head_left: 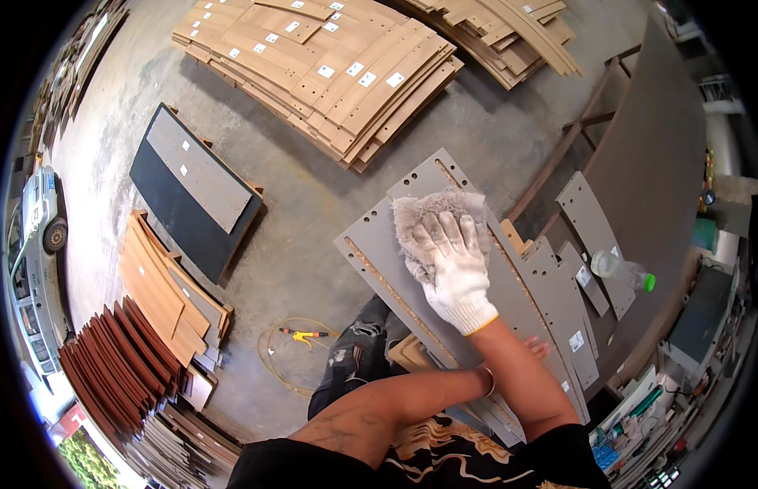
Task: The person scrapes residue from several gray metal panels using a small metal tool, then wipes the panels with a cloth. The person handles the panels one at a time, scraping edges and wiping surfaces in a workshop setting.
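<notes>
My right hand (454, 265), in a white knitted glove with a yellow cuff edge, presses a fluffy grey cleaning cloth (410, 218) onto a grey board (395, 244). The board has drilled holes at its far end and a brown groove along each long side. My bare left hand (537, 347) reaches under my right forearm, which hides most of it. Its fingertips show stretched out beside the board's right part, and whether they touch it I cannot tell. A bracelet circles the left wrist.
More grey panels (587, 212) and a clear bottle with a green cap (623, 270) lie on a brown table (656, 138) at right. Stacked wood-coloured boards (330, 73) stand ahead. Left are a black-and-grey panel stack (196, 187), reddish-brown strips (122, 350) and a yellow air gun (303, 335) with its hose.
</notes>
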Tool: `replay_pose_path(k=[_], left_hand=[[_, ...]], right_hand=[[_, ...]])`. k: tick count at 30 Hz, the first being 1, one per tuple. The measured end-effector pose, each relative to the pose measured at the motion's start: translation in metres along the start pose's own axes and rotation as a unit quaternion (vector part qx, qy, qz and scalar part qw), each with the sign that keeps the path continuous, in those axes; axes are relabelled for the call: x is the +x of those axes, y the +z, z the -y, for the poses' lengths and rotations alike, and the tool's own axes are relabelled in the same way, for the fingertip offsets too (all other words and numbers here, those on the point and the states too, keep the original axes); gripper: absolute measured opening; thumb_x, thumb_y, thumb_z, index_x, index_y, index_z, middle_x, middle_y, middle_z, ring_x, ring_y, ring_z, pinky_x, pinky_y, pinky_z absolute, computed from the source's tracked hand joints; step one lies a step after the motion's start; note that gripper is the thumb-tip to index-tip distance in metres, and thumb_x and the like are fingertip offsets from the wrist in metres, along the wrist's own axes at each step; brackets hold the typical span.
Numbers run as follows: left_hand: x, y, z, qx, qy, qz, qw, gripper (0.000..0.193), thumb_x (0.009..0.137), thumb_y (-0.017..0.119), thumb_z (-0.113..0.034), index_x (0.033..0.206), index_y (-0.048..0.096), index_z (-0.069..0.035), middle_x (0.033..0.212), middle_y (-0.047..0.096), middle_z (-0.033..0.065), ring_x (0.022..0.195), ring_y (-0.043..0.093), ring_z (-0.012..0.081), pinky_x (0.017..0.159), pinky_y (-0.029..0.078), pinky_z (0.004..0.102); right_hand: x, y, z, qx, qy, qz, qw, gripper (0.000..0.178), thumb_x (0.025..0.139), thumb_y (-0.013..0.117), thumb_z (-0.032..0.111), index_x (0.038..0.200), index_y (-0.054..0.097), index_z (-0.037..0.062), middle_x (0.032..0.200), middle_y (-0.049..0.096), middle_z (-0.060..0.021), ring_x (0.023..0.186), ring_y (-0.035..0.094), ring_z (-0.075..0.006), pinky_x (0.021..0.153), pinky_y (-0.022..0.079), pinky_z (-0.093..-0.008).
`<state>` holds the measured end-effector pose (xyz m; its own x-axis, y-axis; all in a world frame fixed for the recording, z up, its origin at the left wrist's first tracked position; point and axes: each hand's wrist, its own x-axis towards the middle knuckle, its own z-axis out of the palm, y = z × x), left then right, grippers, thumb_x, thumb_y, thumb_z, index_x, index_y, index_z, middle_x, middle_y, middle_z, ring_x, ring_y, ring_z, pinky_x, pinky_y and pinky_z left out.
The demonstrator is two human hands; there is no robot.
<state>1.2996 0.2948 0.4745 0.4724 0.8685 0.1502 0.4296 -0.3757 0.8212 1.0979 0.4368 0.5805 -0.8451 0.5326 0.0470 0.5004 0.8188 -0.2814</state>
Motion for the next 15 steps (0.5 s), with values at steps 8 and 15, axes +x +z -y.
replay_pose_path(k=[8, 15], left_hand=[[-0.011, -0.003, -0.007, -0.205, -0.039, -0.029, 0.978, 0.064, 0.108, 0.039, -0.042, 0.160, 0.027, -0.007, 0.171, 0.021, 0.0165, 0.158, 0.019, 0.0315, 0.128, 0.015, 0.0556], [-0.011, 0.003, -0.017, -0.857, -0.094, -0.069, 0.502, 0.066, 0.109, 0.037, -0.048, 0.163, 0.024, -0.011, 0.171, 0.019, 0.0160, 0.159, 0.017, 0.0317, 0.128, 0.014, 0.0553]], right_hand=[[0.094, 0.001, -0.005, -0.063, 0.096, -0.021, 0.993, 0.056, 0.100, 0.055, 0.041, 0.149, 0.053, 0.0154, 0.155, 0.051, -0.0125, 0.149, 0.037, -0.0360, 0.129, 0.015, -0.0491], [0.091, 0.002, -0.012, 0.028, 0.108, 0.000, 0.994, 0.053, 0.100, 0.058, 0.042, 0.139, 0.061, 0.0061, 0.150, 0.054, -0.0188, 0.148, 0.040, -0.0290, 0.129, 0.018, -0.0472]])
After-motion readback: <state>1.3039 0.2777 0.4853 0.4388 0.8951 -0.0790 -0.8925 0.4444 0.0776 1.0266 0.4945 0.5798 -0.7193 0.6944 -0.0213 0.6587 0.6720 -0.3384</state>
